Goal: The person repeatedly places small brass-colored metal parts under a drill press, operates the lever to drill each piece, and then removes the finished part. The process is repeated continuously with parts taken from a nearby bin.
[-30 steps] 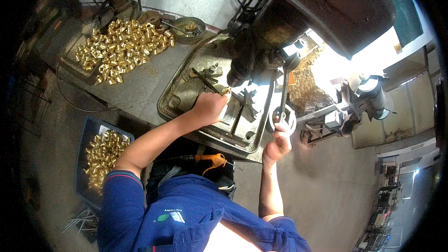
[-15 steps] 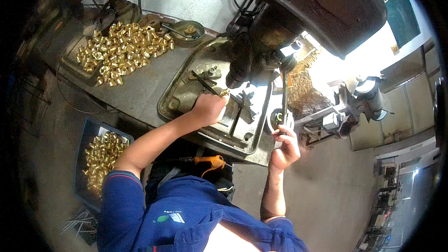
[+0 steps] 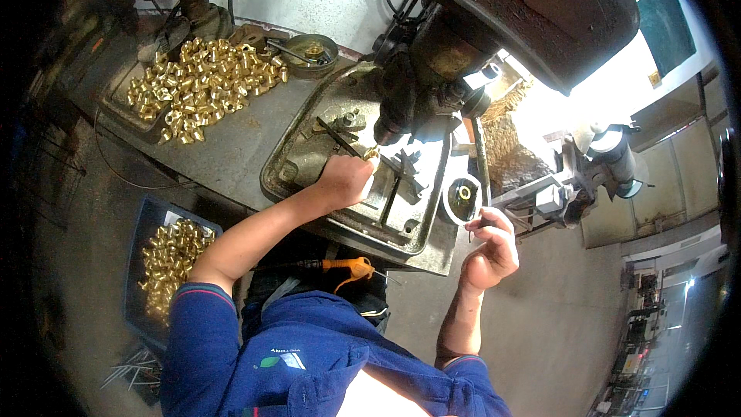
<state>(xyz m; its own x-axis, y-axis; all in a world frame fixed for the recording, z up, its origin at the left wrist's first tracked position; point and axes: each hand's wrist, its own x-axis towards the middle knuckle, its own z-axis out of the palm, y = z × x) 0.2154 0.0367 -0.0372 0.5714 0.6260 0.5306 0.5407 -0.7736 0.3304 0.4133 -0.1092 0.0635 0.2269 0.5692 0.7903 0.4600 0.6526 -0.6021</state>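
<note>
My left hand point(image 3: 347, 183) is closed in a fist over the machine's table. A small brass fitting point(image 3: 372, 153) pokes out at its fingertips, just below the chuck point(image 3: 394, 125) of a dark drill press point(image 3: 455, 38). How much of the fitting the fingers cover cannot be made out. On the right, the fingers of my right hand point(image 3: 491, 253) curl around the lower end of the drill press lever point(image 3: 482, 162). Beneath my left hand, the greasy metal table point(image 3: 274, 177) carries a dark bar point(image 3: 337, 137) and clamping pieces.
A heap of brass fittings point(image 3: 208, 81) lies on the bench at the far left, beside a round tin point(image 3: 312, 54). More fittings fill a blue bin point(image 3: 137, 262) lower left. An orange air gun point(image 3: 351, 269) hangs at the bench edge. A round dish point(image 3: 461, 199) sits right of the table.
My right hand has moved right and slightly nearer to me, swinging the lever's end the same way. My left hand has stayed put with the brass fitting.
</note>
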